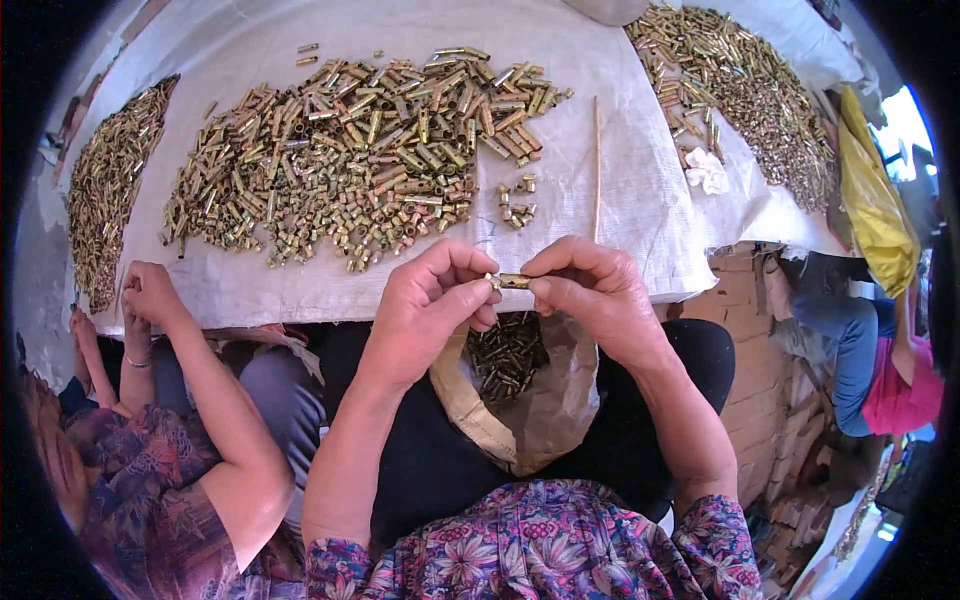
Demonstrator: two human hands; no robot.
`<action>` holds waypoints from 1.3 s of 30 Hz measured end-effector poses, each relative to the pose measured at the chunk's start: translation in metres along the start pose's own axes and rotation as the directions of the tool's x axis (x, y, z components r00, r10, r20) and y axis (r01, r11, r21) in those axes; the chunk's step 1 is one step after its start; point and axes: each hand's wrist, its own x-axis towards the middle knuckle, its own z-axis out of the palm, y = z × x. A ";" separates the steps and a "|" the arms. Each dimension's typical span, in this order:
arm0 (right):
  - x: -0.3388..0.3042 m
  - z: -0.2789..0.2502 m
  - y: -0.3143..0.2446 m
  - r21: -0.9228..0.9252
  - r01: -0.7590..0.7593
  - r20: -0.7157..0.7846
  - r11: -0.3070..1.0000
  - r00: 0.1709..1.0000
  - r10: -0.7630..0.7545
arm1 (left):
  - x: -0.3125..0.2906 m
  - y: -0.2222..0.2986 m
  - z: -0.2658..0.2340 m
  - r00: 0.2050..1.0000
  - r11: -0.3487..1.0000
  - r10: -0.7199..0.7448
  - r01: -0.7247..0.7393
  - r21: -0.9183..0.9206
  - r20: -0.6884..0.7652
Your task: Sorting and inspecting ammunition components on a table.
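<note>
In front of my chest, a brass-coloured metal sleeve (515, 281) is pinched between the thumb and fingers of my right hand (598, 298). My left hand (432, 308) pinches a small brass-coloured end piece (493, 282) against the sleeve's left end; my fingertips partly cover it. Whether the two are joined I cannot tell. Below my hands, an open sack (472, 412) sits between my legs with many dark-looking metal pieces (507, 357) inside. Beyond my hands, a heap of loose sleeves (425, 110) lies on the table, with short nut-like pieces (350, 212) along its near side.
White woven sheeting (560, 60) covers the table. A few short pieces (516, 207) lie apart, beside a thin stick (597, 165). More heaps (120, 185) lie left and right (750, 85). A co-worker's arm (215, 385) is close on my left; another person (895, 385) sits far right.
</note>
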 end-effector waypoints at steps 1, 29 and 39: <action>0.000 0.001 0.000 -0.017 0.005 0.002 1.000 1.000 -0.005 | 0.000 0.000 0.000 1.000 1.000 -0.008 0.008 -0.026 0.006; -0.011 0.003 0.013 0.244 -0.075 -0.013 0.967 0.997 0.080 | -0.004 -0.012 0.000 0.998 0.995 -0.008 0.013 -0.094 0.056; -0.016 0.003 0.023 0.599 -0.227 0.162 0.768 0.974 0.162 | -0.004 -0.013 0.002 0.997 0.970 0.008 0.011 -0.244 0.079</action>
